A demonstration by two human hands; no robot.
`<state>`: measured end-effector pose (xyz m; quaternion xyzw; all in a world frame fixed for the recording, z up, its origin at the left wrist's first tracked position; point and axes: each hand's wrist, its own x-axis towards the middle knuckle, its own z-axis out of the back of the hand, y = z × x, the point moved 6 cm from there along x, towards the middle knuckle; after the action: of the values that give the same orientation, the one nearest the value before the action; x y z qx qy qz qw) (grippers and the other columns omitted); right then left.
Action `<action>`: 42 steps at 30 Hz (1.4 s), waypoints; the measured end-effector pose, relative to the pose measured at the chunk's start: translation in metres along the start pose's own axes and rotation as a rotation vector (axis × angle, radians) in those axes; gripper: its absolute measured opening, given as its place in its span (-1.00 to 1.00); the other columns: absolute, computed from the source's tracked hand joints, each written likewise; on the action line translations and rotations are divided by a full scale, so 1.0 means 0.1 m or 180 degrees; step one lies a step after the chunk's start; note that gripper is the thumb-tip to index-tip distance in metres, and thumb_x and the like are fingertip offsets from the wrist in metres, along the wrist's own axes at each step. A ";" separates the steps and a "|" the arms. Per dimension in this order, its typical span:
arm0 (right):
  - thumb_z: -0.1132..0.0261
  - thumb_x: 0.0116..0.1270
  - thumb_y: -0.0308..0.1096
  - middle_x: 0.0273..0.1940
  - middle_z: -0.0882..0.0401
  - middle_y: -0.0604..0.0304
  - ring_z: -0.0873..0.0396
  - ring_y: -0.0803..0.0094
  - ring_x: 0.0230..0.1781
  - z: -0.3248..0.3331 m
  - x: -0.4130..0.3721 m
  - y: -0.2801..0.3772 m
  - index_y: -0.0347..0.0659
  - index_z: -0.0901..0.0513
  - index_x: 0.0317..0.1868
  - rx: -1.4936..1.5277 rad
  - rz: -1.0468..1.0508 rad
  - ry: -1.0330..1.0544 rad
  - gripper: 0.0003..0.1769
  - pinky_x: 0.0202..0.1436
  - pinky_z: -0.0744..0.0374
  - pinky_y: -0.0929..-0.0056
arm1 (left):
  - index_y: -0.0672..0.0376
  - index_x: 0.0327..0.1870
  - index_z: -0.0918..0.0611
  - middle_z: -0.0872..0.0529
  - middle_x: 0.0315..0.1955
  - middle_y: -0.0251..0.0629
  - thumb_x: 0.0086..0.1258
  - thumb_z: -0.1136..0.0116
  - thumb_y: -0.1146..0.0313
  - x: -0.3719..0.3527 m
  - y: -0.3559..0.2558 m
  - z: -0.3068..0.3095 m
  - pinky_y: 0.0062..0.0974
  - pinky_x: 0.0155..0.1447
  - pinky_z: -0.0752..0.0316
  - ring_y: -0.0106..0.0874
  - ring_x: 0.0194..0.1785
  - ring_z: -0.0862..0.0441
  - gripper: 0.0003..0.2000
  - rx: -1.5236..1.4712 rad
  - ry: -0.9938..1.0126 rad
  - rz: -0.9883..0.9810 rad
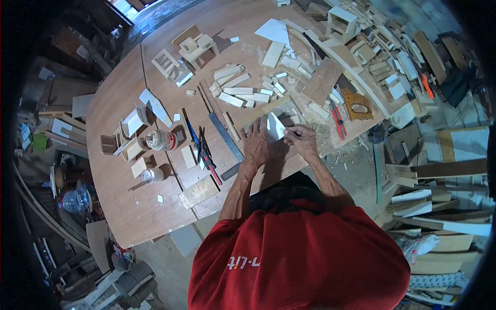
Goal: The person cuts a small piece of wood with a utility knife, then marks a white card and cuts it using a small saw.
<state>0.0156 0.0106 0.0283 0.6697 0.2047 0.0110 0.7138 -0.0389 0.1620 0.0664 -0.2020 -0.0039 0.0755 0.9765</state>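
A white flat piece (275,126) lies between my two hands near the front edge of the wooden table. My left hand (254,140) rests at its left side, fingers curled over it and pressing on it. On the right, my right hand (301,138) is closed in a pinch at the piece's right edge; what sits between the fingertips is too small to make out. Just left of my left hand lies a dark metal bar (226,137). Wood shavings (323,138) are scattered to the right of my right hand.
Small wood blocks (239,91) lie beyond my hands. A handsaw (357,106) and red-handled pliers (338,123) are at the right. Left stand two jars (161,140), a clamp (205,155) and small wooden chair models (196,47). Scrap wood (380,49) piles up at the back right.
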 end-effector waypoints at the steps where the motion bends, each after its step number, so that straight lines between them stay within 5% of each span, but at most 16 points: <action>1: -0.32 0.27 -0.41 -0.46 -0.64 0.23 -0.56 0.59 -0.55 0.00 0.03 0.01 -0.33 -0.64 -0.29 0.0026 0.0018 0.0051 -0.87 -0.47 -0.55 0.63 | 0.22 0.37 -0.14 -0.35 0.20 0.03 -0.02 -0.36 0.28 0.00 0.04 -0.01 0.03 0.27 -0.17 -0.02 0.24 -0.32 -0.12 0.0106 -0.0188 -0.0029; 5: -0.31 0.24 -0.38 -0.44 -0.60 0.24 -0.57 0.46 -0.47 0.19 0.21 0.04 -0.24 -0.64 -0.26 -0.1004 0.0815 -0.0003 -0.87 -0.38 -0.57 0.49 | 0.31 0.35 -0.13 -0.36 0.18 0.06 -0.03 -0.37 0.29 -0.01 0.12 0.09 -0.09 0.27 -0.22 0.01 0.21 -0.34 -0.11 -0.0633 -0.0388 0.0315; 7: -0.30 0.19 -0.34 -0.24 -0.58 0.23 -0.56 0.29 -0.19 0.16 0.13 0.45 -0.14 -0.63 -0.17 -0.2503 0.2300 -0.0345 -0.81 -0.10 -0.54 0.35 | 0.25 0.38 -0.10 -0.33 0.22 0.05 -0.05 -0.41 0.23 0.00 0.15 0.08 -0.09 0.36 -0.14 0.01 0.28 -0.27 -0.05 -0.0807 -0.0414 0.0378; 8: -0.30 0.13 -0.32 0.01 -0.49 0.22 -0.39 0.20 0.11 0.13 0.21 0.36 -0.10 -0.61 -0.10 -0.2609 0.2220 0.0148 -0.72 0.20 -0.37 0.10 | 0.31 0.34 -0.14 -0.35 0.18 0.07 -0.05 -0.42 0.22 0.01 0.16 0.05 -0.12 0.31 -0.19 0.02 0.21 -0.32 -0.08 -0.0759 -0.0552 0.0242; 11: -0.31 0.13 -0.29 0.08 -0.43 0.22 -0.31 0.21 0.19 0.08 0.32 0.20 -0.10 -0.62 -0.12 -0.3384 0.2197 0.0360 -0.72 0.29 -0.19 -0.13 | 0.33 0.31 -0.18 -0.36 0.16 0.08 -0.05 -0.43 0.19 0.03 -0.03 0.12 -0.13 0.26 -0.23 0.03 0.15 -0.34 -0.10 -0.0481 -0.0615 0.0002; 12: -0.31 0.10 -0.29 0.09 -0.41 0.17 -0.28 0.18 0.21 0.08 0.38 0.16 -0.15 -0.60 -0.06 -0.3345 0.2175 0.0506 -0.64 0.27 -0.15 -0.20 | 0.32 0.29 -0.20 -0.36 0.16 0.10 -0.03 -0.41 0.16 0.02 -0.03 0.16 -0.14 0.23 -0.24 0.03 0.14 -0.33 -0.13 -0.1054 -0.0897 -0.0002; 15: -0.30 0.10 -0.29 0.00 -0.44 0.14 -0.34 0.18 0.13 0.17 0.45 0.13 -0.16 -0.58 -0.03 -0.3456 0.2193 0.0156 -0.62 0.24 -0.21 -0.09 | 0.29 0.30 -0.20 -0.37 0.15 0.08 -0.01 -0.40 0.13 0.05 -0.05 0.06 -0.16 0.24 -0.26 0.04 0.16 -0.32 -0.14 -0.1209 -0.0335 0.0377; 23: -0.30 0.10 -0.27 -0.15 -0.42 0.06 -0.40 0.11 0.00 0.45 0.65 0.14 -0.19 -0.50 -0.11 -0.3123 0.1700 -0.0062 -0.65 0.03 -0.40 0.08 | 0.20 0.35 -0.19 -0.34 0.20 -0.10 -0.10 -0.43 0.15 0.05 -0.06 -0.20 0.00 0.24 -0.23 -0.06 0.25 -0.27 -0.07 0.0004 -0.0202 0.0990; 30: -0.31 0.10 -0.35 -0.13 -0.40 0.02 -0.42 0.08 -0.04 0.77 0.59 0.33 -0.21 -0.46 -0.12 -0.2440 0.1604 -0.0254 -0.66 0.01 -0.44 0.12 | 0.10 0.34 -0.26 -0.32 0.26 -0.21 -0.23 -0.47 0.17 0.18 -0.26 -0.44 0.05 0.26 -0.17 -0.10 0.29 -0.23 -0.04 0.0128 0.0279 0.0438; 34: -0.32 0.09 -0.39 -0.10 -0.38 0.00 -0.42 0.07 -0.03 1.36 0.48 0.28 -0.22 -0.45 -0.13 -0.2842 0.1826 -0.0795 -0.66 -0.01 -0.46 0.13 | 0.07 0.33 -0.27 -0.33 0.25 -0.21 -0.25 -0.47 0.20 0.23 -0.41 -0.50 0.05 0.28 -0.14 -0.12 0.29 -0.24 -0.05 0.0062 0.0399 0.0171; 42: -0.35 0.08 -0.26 -0.08 -0.38 -0.04 -0.45 0.00 -0.04 1.64 0.33 0.03 -0.24 -0.34 0.02 -0.3531 0.0698 -0.0882 -0.47 -0.06 -0.51 0.08 | 0.01 0.31 -0.31 -0.29 0.26 -0.21 -0.21 -0.45 0.11 0.30 -0.57 -0.57 0.19 0.22 -0.11 -0.08 0.31 -0.20 -0.10 0.0500 0.0866 -0.0137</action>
<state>0.0969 -0.1356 0.0248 0.2082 0.0024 0.1026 0.9727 0.0013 0.0925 0.0362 -0.1332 0.1300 0.0265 0.9822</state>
